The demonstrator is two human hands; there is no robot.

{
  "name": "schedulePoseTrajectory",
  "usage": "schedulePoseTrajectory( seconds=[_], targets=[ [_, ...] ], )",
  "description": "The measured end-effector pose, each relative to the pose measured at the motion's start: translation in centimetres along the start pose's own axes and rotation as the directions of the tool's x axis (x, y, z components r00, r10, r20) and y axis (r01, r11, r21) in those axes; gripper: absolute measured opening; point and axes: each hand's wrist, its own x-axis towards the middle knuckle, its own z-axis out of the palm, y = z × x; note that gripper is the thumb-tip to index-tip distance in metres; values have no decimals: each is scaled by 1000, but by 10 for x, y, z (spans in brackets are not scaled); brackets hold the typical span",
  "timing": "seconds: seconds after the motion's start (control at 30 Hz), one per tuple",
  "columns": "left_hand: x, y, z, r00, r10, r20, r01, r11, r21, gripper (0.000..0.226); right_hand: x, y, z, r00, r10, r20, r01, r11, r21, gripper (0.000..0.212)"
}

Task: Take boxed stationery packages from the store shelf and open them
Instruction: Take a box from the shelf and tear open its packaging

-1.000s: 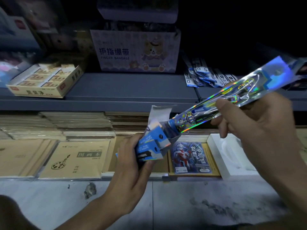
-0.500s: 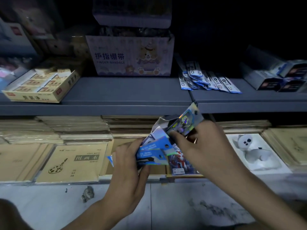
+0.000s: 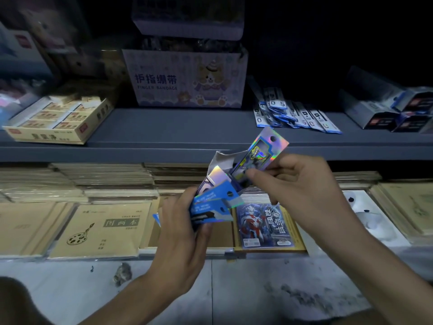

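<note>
At frame centre, your left hand [image 3: 180,235] curled round a blue cardboard box [image 3: 210,205], its top flap open. Your right hand [image 3: 302,191] pinched a flat, glossy holographic packet [image 3: 260,151] that stuck tilted out of the box.
</note>
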Motion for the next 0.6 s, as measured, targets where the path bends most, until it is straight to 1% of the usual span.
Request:
schedulePoseTrajectory(
  seconds=[0.07,0.2,0.3,0.4,0.47,0.6],
  targets=[
    [1,1,0,1000,8,-8,-8,1000,1,48,-1,-2,0,1000,14,-16,-13,999,45,7],
    [1,1,0,1000,14,6,-14,1000,5,50,-1,-4,-2,996,0,-89,2,1000,17,8],
    [0,1,0,1000,9,15,-9,1000,17,51,-3,-7,-3,992,-26,-122,31,999,41,7],
    [-1,-1,0,1000,17,3,-17,999,39,52,-3,-7,-4,989,-63,-135,71,996,53,12],
    [-1,-1,1,1000,31,2,-31,998,58,53,-3,-6,-5,988,-79,-130,84,996,30,13],
    [-3,-3,3,999,36,-15,-34,995,91,54,-2,-5,-5,993,-64,-102,66,998,11,11]
  ],
)
